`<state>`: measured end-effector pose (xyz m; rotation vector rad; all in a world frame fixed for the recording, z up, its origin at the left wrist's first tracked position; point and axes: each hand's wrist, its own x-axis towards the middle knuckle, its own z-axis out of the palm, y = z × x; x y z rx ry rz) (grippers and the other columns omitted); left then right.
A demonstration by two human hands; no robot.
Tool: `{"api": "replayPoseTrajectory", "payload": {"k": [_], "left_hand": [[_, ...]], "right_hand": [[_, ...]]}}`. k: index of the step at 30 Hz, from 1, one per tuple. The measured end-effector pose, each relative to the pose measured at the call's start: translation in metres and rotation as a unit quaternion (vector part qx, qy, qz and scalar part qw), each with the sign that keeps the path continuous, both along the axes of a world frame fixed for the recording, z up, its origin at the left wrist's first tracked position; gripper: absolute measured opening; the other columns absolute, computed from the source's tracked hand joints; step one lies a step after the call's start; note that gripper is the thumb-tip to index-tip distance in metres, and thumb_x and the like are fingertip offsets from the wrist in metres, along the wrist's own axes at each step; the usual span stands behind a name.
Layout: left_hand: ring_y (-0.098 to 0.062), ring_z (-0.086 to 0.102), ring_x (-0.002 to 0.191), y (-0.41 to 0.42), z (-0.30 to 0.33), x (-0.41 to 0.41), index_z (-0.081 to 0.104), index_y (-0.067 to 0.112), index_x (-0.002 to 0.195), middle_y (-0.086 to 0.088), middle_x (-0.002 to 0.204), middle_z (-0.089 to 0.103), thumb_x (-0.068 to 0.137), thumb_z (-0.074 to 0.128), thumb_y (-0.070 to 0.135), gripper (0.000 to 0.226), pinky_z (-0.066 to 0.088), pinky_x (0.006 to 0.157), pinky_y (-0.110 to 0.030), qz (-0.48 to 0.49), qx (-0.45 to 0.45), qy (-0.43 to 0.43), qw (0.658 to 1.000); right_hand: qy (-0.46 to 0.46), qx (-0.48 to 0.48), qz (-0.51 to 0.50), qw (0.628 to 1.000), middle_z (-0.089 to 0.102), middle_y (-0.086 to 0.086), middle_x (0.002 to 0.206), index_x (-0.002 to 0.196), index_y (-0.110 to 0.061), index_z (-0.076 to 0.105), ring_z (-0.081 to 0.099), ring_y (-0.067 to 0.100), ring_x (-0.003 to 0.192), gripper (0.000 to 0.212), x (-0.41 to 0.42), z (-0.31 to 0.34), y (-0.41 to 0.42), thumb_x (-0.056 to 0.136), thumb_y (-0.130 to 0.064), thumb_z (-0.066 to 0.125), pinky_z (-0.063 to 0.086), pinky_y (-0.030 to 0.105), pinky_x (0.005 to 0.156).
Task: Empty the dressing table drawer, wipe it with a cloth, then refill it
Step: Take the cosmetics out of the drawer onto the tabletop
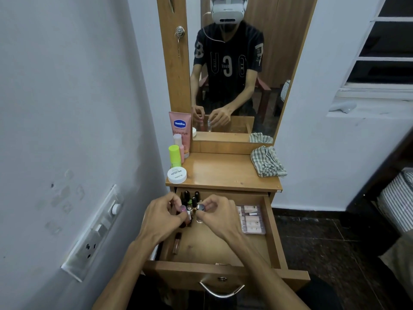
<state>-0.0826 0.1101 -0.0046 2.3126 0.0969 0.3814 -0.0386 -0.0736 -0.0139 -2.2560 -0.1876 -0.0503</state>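
The wooden drawer [273,233] of the dressing table stands pulled out. Several small nail polish bottles [191,199] stand at its back left. My left hand [164,214] grips a pink-capped bottle [182,208] over that group. My right hand [218,214] pinches a small clear bottle with a dark cap [200,208] beside it. A flat pack of pale false nails [251,219] lies at the drawer's right side. A thin brownish tube [177,242] lies along the left wall. A checked cloth [267,162] sits crumpled on the tabletop's right.
On the tabletop's left stand a pink Vaseline tube [180,128], a lime-capped bottle [174,156] and a white round tub [177,175]. A mirror [241,70] rises behind. A wall switch panel [93,233] is at the left; a striped bed edge [395,204] at the right.
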Motion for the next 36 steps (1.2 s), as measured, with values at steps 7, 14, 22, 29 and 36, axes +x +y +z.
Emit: {"api": "replayPoseTrajectory", "payload": {"k": [7,14,22,29,36], "left_hand": [[-0.006,0.059,0.058,-0.009,0.043,0.045,0.061,0.026,0.076,0.011,0.07,0.068,0.073,0.075,0.016,0.017,0.043,0.056,-0.016,-0.013,0.003,-0.038,0.999],[-0.012,0.06,0.074,-0.013,0.081,0.114,0.071,0.022,0.086,0.009,0.083,0.071,0.076,0.071,0.02,0.011,0.039,0.067,-0.023,0.006,0.173,-0.101,0.98],[-0.024,0.063,0.092,-0.015,0.087,0.178,0.074,0.013,0.097,-0.003,0.097,0.071,0.083,0.073,0.023,0.017,0.052,0.09,-0.038,-0.008,0.393,-0.116,0.912],[-0.032,0.069,0.085,-0.033,0.093,0.197,0.066,0.016,0.102,-0.009,0.094,0.072,0.095,0.053,0.024,0.017,0.055,0.081,-0.039,0.002,0.47,-0.007,0.883],[-0.027,0.069,0.095,-0.042,0.09,0.206,0.065,0.016,0.113,-0.007,0.106,0.072,0.101,0.047,0.022,0.022,0.046,0.074,-0.034,0.041,0.529,0.025,0.847]], "right_hand": [[-0.067,0.041,-0.01,0.997,0.071,-0.015,0.07,0.082,-0.026,0.077,0.067,0.0,0.069,0.016,0.035,0.031,-0.005,0.072,-0.039,0.077,0.06,0.031,0.07],[-0.094,0.047,-0.033,0.994,0.074,-0.015,0.081,0.089,-0.03,0.079,0.068,0.002,0.076,0.019,0.105,0.056,0.01,0.073,-0.04,0.075,0.058,0.029,0.069],[-0.099,0.013,-0.043,0.994,0.072,-0.01,0.075,0.093,-0.026,0.08,0.068,0.007,0.078,0.016,0.164,0.058,0.023,0.079,-0.034,0.075,0.056,0.031,0.072],[-0.108,-0.005,-0.037,0.993,0.076,-0.008,0.085,0.102,-0.026,0.08,0.072,0.014,0.086,0.025,0.189,0.05,0.027,0.081,-0.039,0.077,0.059,0.034,0.076],[-0.129,-0.008,-0.02,0.991,0.08,-0.005,0.097,0.112,-0.025,0.079,0.075,0.017,0.093,0.03,0.198,0.048,0.032,0.084,-0.035,0.079,0.062,0.038,0.081]]}}
